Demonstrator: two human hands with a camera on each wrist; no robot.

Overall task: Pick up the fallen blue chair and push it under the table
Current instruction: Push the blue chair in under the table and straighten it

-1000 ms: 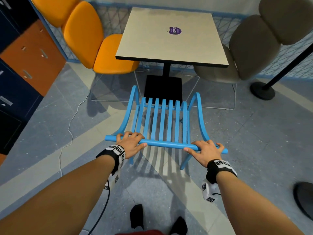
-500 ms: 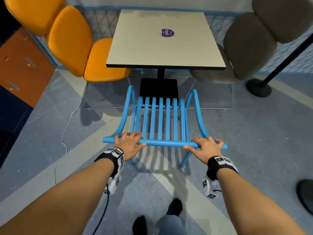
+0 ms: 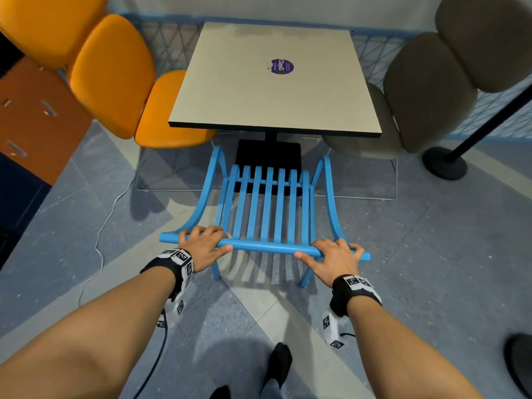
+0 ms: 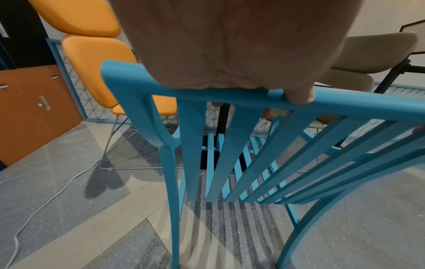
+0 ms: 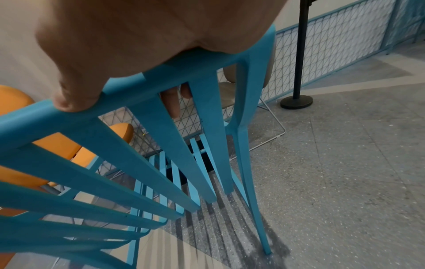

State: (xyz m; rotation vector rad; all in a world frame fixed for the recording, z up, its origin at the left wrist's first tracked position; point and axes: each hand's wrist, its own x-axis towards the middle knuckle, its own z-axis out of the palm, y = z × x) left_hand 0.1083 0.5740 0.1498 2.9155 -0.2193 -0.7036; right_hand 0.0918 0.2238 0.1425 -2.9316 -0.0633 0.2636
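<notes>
The blue slatted chair (image 3: 266,208) stands upright on its legs, facing the square beige table (image 3: 276,82), its front edge near the table's black base. My left hand (image 3: 203,243) grips the left end of the chair's top rail (image 4: 230,96), fingers curled over it. At the right end of the same rail (image 5: 138,85) my right hand (image 3: 335,256) holds on, thumb on the near side. Both wrist views look down through the chair's back slats to the floor.
An orange chair (image 3: 115,79) stands left of the table and a grey-brown chair (image 3: 426,90) right of it. A black post with round base (image 3: 444,164) is at the far right. Orange cabinets (image 3: 34,119) line the left; a white cable (image 3: 100,254) lies on the floor.
The chair has moved forward, closer to the table, with both hands still gripping its top rail. The person's feet have stepped along behind it.
</notes>
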